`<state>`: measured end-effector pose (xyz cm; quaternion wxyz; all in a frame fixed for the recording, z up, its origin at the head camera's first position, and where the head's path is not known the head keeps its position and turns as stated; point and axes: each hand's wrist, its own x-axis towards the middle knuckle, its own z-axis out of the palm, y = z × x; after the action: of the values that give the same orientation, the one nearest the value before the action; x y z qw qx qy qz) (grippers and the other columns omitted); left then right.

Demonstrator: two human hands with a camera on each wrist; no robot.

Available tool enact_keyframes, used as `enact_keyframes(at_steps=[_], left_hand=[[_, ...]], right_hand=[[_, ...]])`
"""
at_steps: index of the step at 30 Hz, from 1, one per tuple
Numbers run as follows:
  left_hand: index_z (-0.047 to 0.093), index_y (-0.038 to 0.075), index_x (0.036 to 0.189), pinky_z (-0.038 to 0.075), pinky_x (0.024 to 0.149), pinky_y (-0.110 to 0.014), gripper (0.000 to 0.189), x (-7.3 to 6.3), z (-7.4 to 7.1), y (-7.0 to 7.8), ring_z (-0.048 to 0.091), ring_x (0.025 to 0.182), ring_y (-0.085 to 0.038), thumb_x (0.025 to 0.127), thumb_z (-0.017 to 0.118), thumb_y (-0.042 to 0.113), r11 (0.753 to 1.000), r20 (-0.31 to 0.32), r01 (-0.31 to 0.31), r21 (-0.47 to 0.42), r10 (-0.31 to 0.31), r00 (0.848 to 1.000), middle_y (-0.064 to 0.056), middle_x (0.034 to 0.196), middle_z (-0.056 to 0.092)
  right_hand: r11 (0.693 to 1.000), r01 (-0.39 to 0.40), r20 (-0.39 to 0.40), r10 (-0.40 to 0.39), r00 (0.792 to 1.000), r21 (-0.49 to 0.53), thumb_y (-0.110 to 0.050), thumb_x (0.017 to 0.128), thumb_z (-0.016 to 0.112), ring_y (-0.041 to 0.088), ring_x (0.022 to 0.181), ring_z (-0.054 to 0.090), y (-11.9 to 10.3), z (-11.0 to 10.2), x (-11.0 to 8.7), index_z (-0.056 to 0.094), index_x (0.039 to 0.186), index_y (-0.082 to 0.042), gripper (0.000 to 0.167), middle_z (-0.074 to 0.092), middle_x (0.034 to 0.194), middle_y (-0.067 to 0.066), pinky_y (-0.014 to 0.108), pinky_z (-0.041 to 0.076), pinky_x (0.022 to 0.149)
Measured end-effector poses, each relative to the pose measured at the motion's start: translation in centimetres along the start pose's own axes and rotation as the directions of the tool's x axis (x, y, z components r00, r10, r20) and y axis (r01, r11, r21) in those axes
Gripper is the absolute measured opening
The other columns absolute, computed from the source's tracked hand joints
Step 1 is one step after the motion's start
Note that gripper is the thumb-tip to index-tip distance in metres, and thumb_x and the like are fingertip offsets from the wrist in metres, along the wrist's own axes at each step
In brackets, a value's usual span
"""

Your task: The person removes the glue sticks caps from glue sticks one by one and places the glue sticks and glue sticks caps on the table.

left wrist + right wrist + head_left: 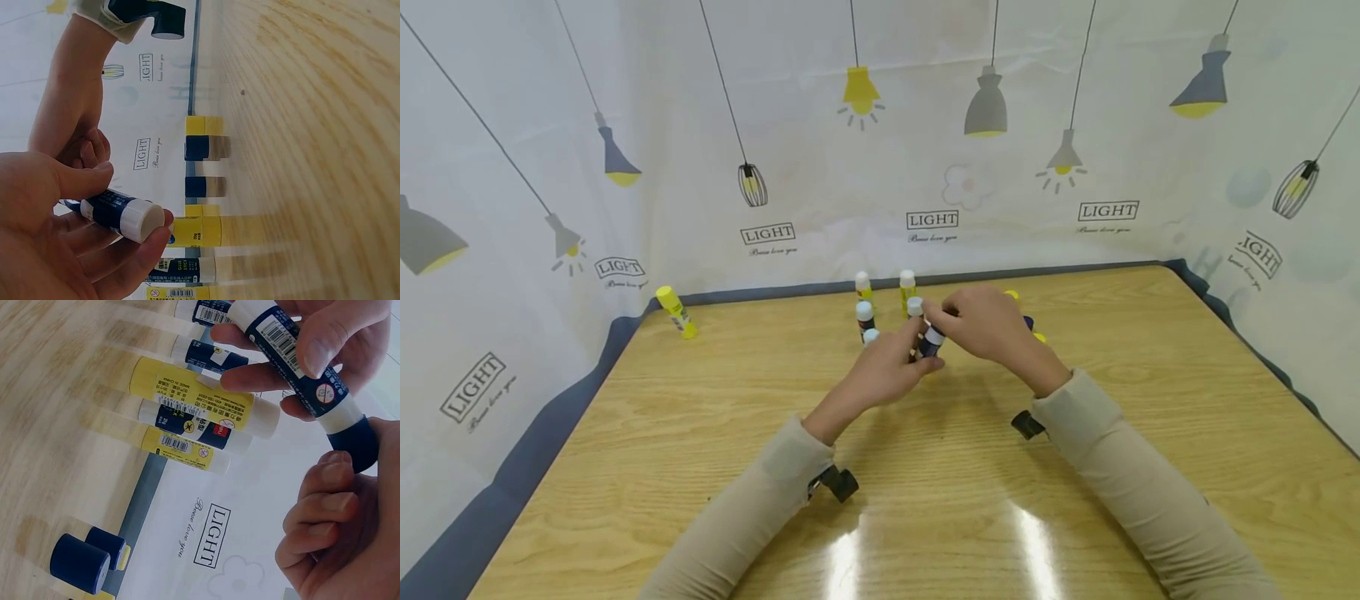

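A dark blue and white glue stick (pixel 297 359) is held between the thumb and fingers of my left hand (pixel 883 365). My right hand (pixel 988 325) pinches its dark blue cap (pixel 355 442), and a white band shows between label and cap. The stick slants in the air over the table. Just behind the hands stand several glue sticks with white tops: a yellow glue stick (pixel 200 397), a blue glue stick (pixel 209 355) and others, partly hidden by my left hand in the head view.
Blue caps (pixel 81 562) and yellow caps (pixel 203 125) stand on the wooden table (pixel 737 400) beyond my right hand. A yellow-capped glue stick (pixel 676 312) stands alone at the far left. A printed curtain (pixel 820 183) borders the table's back and sides.
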<state>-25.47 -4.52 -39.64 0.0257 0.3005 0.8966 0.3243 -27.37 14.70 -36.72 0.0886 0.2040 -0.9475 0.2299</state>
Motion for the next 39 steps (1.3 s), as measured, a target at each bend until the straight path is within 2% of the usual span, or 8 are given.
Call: enact_keyframes(at_steps=[11, 16, 21, 30, 39], left_hand=[[0.057, 0.015, 0.127, 0.053, 0.064, -0.029, 0.032, 0.0, -0.1, 0.2, 0.069, 0.081, -0.013, 0.101, 0.069, 0.030, 0.999, -0.050, 0.032, -0.004, -0.032, 0.998, -0.005, 0.106, 0.074], [0.058, 0.014, 0.127, 0.053, 0.064, -0.029, 0.034, -0.1, -0.3, 0.4, 0.069, 0.080, -0.013, 0.100, 0.071, 0.030, 0.999, -0.082, 0.034, 0.000, -0.034, 0.996, -0.006, 0.107, 0.075], [0.058, 0.012, 0.130, 0.053, 0.064, -0.028, 0.038, -0.1, -0.4, 0.5, 0.070, 0.081, -0.014, 0.099, 0.072, 0.030, 0.999, -0.098, 0.037, -0.006, -0.037, 0.995, -0.007, 0.108, 0.076], [0.058, 0.013, 0.129, 0.053, 0.066, -0.029, 0.037, -0.2, -0.6, 0.5, 0.071, 0.085, -0.015, 0.099, 0.071, 0.030, 0.999, -0.107, 0.041, -0.021, -0.043, 0.993, -0.006, 0.110, 0.075], [0.058, 0.014, 0.129, 0.054, 0.067, -0.029, 0.034, -0.2, -0.9, 0.4, 0.071, 0.089, -0.014, 0.101, 0.069, 0.030, 0.998, -0.082, 0.025, -0.054, -0.030, 0.996, -0.004, 0.110, 0.075]], right_hand=[[0.999, -0.027, -0.010, 0.027, 1.000, -0.023, -0.055, 0.107, 0.043, 0.017, 0.047, 0.037, -0.2, -0.3, -0.2, 0.048, 0.059, -0.019, 0.060, 0.040, 0.053, -0.003, 0.030, 0.028, 0.048], [0.998, -0.034, -0.051, 0.032, 0.998, -0.048, -0.063, 0.106, 0.040, 0.016, 0.047, 0.036, -0.2, -0.3, -0.3, 0.045, 0.062, -0.019, 0.063, 0.038, 0.053, -0.003, 0.028, 0.025, 0.046], [0.998, -0.018, -0.074, 0.014, 0.997, -0.060, -0.062, 0.106, 0.042, 0.016, 0.045, 0.034, -0.2, -0.3, -0.3, 0.043, 0.061, -0.019, 0.062, 0.036, 0.052, -0.003, 0.028, 0.024, 0.046], [1.000, 0.013, -0.042, -0.014, 0.999, -0.019, -0.056, 0.108, 0.042, 0.017, 0.045, 0.037, -0.3, -0.6, -0.1, 0.047, 0.065, -0.017, 0.058, 0.040, 0.054, -0.001, 0.030, 0.029, 0.047], [0.997, 0.069, 0.031, -0.070, 0.997, 0.034, -0.056, 0.108, 0.042, 0.018, 0.048, 0.042, -0.1, -1.2, -0.3, 0.059, 0.088, -0.017, 0.047, 0.049, 0.062, 0.001, 0.033, 0.037, 0.053]])
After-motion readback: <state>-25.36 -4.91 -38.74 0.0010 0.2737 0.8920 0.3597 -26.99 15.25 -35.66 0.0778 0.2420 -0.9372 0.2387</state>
